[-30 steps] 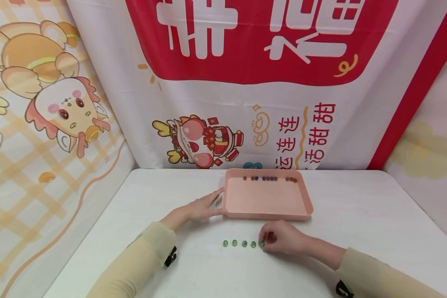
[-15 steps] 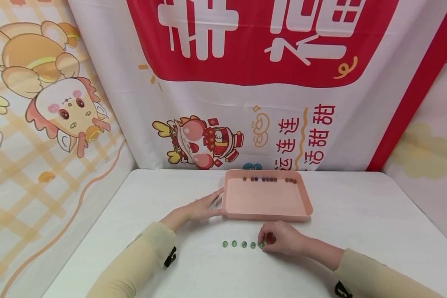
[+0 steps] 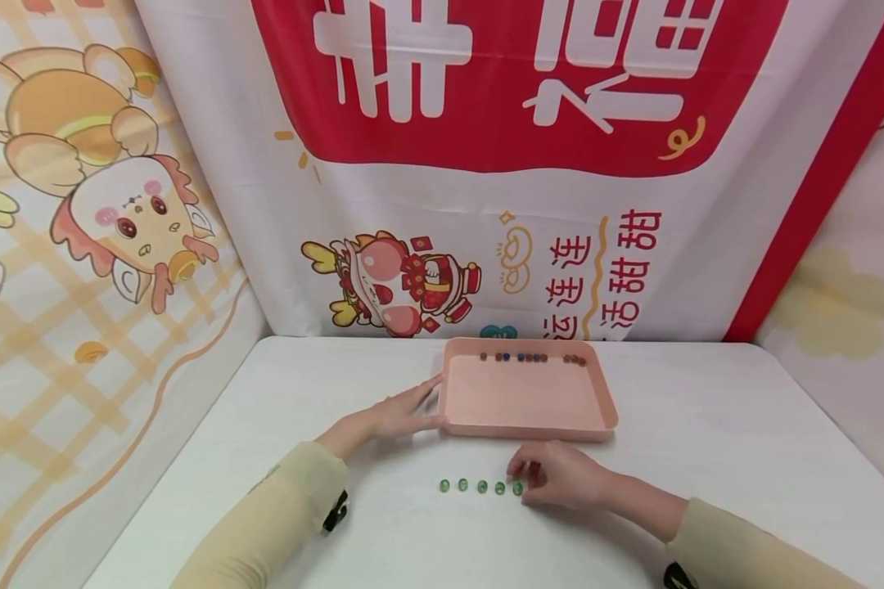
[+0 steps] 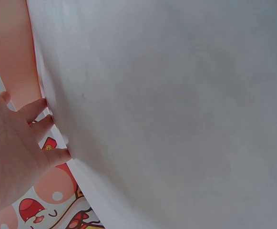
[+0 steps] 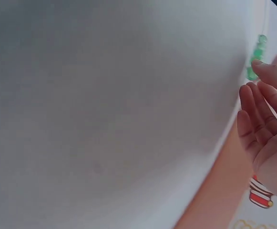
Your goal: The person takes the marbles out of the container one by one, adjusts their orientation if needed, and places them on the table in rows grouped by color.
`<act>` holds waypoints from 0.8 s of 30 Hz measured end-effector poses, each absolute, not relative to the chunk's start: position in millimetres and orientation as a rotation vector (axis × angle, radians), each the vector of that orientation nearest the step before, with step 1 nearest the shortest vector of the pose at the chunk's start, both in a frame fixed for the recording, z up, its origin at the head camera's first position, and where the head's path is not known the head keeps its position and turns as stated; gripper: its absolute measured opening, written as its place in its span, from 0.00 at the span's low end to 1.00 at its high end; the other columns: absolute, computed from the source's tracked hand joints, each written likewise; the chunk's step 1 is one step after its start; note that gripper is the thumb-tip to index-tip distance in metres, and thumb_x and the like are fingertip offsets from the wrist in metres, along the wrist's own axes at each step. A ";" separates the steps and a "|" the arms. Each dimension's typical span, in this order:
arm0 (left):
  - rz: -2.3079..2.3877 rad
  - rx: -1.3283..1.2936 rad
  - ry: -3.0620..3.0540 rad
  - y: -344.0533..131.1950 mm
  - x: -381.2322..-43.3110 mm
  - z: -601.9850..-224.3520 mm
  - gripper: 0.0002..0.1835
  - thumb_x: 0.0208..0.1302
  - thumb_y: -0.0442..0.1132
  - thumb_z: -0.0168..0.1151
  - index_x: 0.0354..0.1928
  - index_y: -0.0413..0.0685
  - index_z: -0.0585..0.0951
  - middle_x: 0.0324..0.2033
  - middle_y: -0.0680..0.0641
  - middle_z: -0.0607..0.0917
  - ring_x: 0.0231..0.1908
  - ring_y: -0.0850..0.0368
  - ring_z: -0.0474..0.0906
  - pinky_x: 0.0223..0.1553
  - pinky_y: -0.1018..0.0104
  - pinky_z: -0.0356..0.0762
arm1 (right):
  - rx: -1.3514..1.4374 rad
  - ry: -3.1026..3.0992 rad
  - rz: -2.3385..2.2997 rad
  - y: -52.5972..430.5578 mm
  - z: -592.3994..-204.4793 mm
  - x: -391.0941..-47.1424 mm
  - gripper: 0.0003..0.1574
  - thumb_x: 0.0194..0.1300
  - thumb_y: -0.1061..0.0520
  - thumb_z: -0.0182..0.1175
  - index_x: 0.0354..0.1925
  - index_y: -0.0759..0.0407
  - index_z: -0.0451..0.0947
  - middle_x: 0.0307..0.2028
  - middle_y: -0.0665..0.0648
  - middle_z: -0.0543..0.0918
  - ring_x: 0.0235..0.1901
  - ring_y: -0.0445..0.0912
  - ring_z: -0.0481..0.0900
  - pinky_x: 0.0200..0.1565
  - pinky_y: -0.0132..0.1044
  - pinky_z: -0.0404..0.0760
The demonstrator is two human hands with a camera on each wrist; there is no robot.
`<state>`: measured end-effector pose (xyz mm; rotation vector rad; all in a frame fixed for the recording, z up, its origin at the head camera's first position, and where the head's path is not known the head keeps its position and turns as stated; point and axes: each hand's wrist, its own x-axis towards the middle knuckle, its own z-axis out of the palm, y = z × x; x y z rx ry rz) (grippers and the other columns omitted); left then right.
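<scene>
Several green glass marbles [image 3: 482, 487] form a left-to-right row on the white table, in front of the pink tray [image 3: 526, 431]. My right hand [image 3: 567, 476] is at the row's right end, thumb and forefinger apart around the last marble [image 3: 517, 488]. In the right wrist view, a gap shows between thumb and fingers of the hand [image 5: 271, 112], near the green marbles [image 5: 259, 50]. My left hand [image 3: 394, 415] is spread at the tray's left side, its fingertips touching the wall. The left wrist view shows that hand [image 4: 14, 148] with fingers extended beside the pink tray [image 4: 15, 52].
Brown and blue marbles [image 3: 528, 357] lie in a broken line along the tray's far side. The white table [image 3: 412, 544] meets a printed cloth backdrop [image 3: 383, 196] just behind the tray, and a patterned wall [image 3: 66, 368] stands at the left.
My right thumb and forefinger have parted from the last green marble, which stays at the row's right end. The left hand keeps its place at the tray.
</scene>
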<state>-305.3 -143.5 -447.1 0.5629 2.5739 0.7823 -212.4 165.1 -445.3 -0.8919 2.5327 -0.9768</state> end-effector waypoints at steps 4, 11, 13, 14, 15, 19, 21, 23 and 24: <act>0.784 0.570 2.578 -143.0 -303.2 -445.7 0.47 0.62 0.69 0.54 0.77 0.70 0.45 0.75 0.50 0.51 0.73 0.47 0.46 0.68 0.38 0.47 | -0.951 2.585 -0.973 169.6 -432.9 -212.6 0.17 0.57 0.61 0.71 0.46 0.52 0.81 0.39 0.46 0.82 0.35 0.39 0.78 0.36 0.36 0.79; 0.770 0.547 2.587 -142.5 -303.5 -445.9 0.49 0.59 0.72 0.54 0.77 0.71 0.45 0.75 0.51 0.52 0.73 0.48 0.46 0.68 0.38 0.47 | -1.002 2.669 -1.017 182.0 -405.8 -222.5 0.16 0.58 0.61 0.70 0.45 0.51 0.82 0.38 0.48 0.83 0.35 0.40 0.77 0.33 0.34 0.78; 0.766 0.545 2.590 -142.4 -304.2 -446.7 0.50 0.58 0.73 0.54 0.77 0.71 0.45 0.75 0.51 0.52 0.73 0.48 0.46 0.67 0.37 0.47 | -1.018 2.689 -1.043 186.0 -402.7 -227.5 0.16 0.58 0.61 0.70 0.45 0.52 0.82 0.38 0.47 0.83 0.35 0.41 0.78 0.34 0.34 0.80; 0.766 0.545 2.591 -142.5 -304.5 -446.9 0.50 0.58 0.73 0.54 0.77 0.71 0.45 0.75 0.50 0.52 0.73 0.48 0.46 0.67 0.37 0.47 | -1.028 2.694 -1.059 188.2 -401.3 -230.5 0.15 0.58 0.61 0.70 0.45 0.53 0.82 0.38 0.48 0.83 0.36 0.42 0.78 0.34 0.36 0.80; 0.765 0.543 2.591 -142.4 -304.5 -447.0 0.50 0.57 0.74 0.54 0.77 0.71 0.45 0.75 0.50 0.52 0.73 0.48 0.46 0.67 0.37 0.47 | -1.032 2.701 -1.070 189.8 -399.7 -233.4 0.16 0.58 0.61 0.71 0.45 0.54 0.82 0.38 0.49 0.83 0.36 0.42 0.78 0.35 0.38 0.81; 0.763 0.537 2.587 -142.6 -304.3 -447.3 0.51 0.56 0.75 0.54 0.77 0.73 0.45 0.75 0.51 0.52 0.73 0.48 0.46 0.68 0.38 0.47 | -1.036 2.758 -1.081 196.7 -394.1 -246.7 0.16 0.57 0.61 0.71 0.45 0.56 0.82 0.40 0.51 0.84 0.36 0.42 0.79 0.36 0.41 0.82; 0.765 0.535 2.584 -142.4 -304.0 -447.2 0.51 0.56 0.75 0.54 0.77 0.73 0.45 0.75 0.52 0.52 0.73 0.49 0.46 0.68 0.39 0.47 | -1.009 2.796 -1.070 200.0 -391.8 -253.3 0.16 0.57 0.61 0.71 0.45 0.55 0.82 0.40 0.51 0.84 0.35 0.41 0.79 0.35 0.39 0.81; 0.765 0.532 2.583 -142.0 -303.7 -446.8 0.50 0.56 0.75 0.54 0.76 0.74 0.45 0.75 0.52 0.52 0.73 0.49 0.46 0.68 0.39 0.48 | -0.985 2.832 -1.057 203.8 -390.1 -260.3 0.15 0.57 0.61 0.71 0.44 0.54 0.82 0.40 0.51 0.83 0.35 0.40 0.79 0.35 0.37 0.80; 0.767 0.534 2.584 -141.9 -303.4 -446.5 0.50 0.56 0.75 0.54 0.76 0.74 0.45 0.75 0.52 0.52 0.73 0.49 0.46 0.68 0.39 0.48 | -0.973 2.843 -1.051 205.5 -389.5 -264.0 0.15 0.58 0.62 0.70 0.45 0.54 0.82 0.40 0.51 0.83 0.35 0.40 0.79 0.35 0.36 0.80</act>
